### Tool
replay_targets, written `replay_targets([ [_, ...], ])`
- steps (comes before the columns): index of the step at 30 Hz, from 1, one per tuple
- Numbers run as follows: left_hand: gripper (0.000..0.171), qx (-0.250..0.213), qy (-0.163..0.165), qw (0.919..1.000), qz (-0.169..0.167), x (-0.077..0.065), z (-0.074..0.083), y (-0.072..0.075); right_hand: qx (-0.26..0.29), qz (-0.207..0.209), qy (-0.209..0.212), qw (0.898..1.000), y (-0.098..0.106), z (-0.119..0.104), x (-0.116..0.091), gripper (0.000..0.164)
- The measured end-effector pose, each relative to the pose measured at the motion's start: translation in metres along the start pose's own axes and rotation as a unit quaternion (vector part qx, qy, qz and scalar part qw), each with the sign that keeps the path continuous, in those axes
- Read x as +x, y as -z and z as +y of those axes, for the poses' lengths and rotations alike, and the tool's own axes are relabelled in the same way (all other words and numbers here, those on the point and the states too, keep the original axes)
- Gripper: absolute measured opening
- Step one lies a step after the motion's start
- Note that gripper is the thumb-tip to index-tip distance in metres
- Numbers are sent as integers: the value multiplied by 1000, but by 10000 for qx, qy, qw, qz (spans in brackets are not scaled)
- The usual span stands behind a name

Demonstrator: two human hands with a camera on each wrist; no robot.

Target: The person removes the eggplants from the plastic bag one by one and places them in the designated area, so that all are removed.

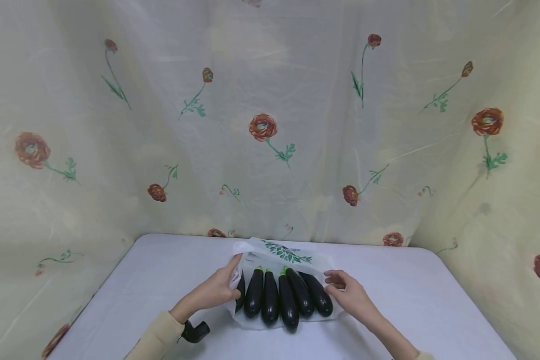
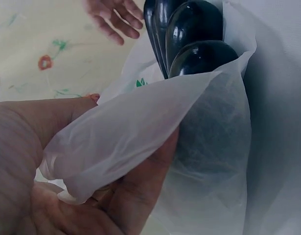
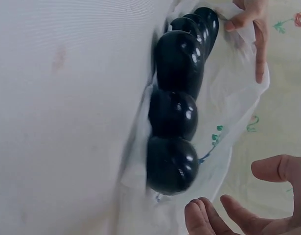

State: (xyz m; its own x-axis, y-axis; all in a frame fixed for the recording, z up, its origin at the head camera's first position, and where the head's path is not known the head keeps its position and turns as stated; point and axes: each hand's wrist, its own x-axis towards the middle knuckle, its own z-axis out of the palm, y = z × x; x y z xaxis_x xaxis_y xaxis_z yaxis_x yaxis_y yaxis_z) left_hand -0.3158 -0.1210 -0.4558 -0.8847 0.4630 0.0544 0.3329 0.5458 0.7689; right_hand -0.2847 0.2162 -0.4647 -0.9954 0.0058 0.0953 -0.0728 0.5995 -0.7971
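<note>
Several glossy dark purple eggplants (image 1: 270,301) lie side by side in the mouth of a thin, translucent white plastic bag (image 1: 254,246) with a green leaf print. Their green stem ends point into the bag, and their rounded ends face the near side. My left hand (image 1: 216,290) grips the bag's left edge; in the left wrist view, the film (image 2: 126,129) folds between thumb and fingers. Beside the bag's right edge is my right hand (image 1: 348,295), its fingers loosely bent and holding nothing. In the right wrist view, those fingers (image 3: 201,215) are apart from the nearest eggplant (image 3: 172,166).
A white-covered table (image 1: 409,295) lies under the bag. Behind it hangs a pale curtain (image 1: 306,165) with red flowers, which continues along both sides. A black device (image 1: 195,332) is at my left wrist.
</note>
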Motion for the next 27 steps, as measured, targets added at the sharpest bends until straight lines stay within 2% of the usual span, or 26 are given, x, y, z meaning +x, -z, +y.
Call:
replay_targets([
  [5,99,-19,33,10000,-2,0,1,-1,-51,12,-177,9998,-5,8,5,32],
  [13,99,-11,6,10000,-6,0,-1,-1,-134,6,-422,9990,-11,18,8,38],
  [27,99,25,32,9998,-171,3,-5,-3,-649,-268,-652,9954,-18,25,6,47],
])
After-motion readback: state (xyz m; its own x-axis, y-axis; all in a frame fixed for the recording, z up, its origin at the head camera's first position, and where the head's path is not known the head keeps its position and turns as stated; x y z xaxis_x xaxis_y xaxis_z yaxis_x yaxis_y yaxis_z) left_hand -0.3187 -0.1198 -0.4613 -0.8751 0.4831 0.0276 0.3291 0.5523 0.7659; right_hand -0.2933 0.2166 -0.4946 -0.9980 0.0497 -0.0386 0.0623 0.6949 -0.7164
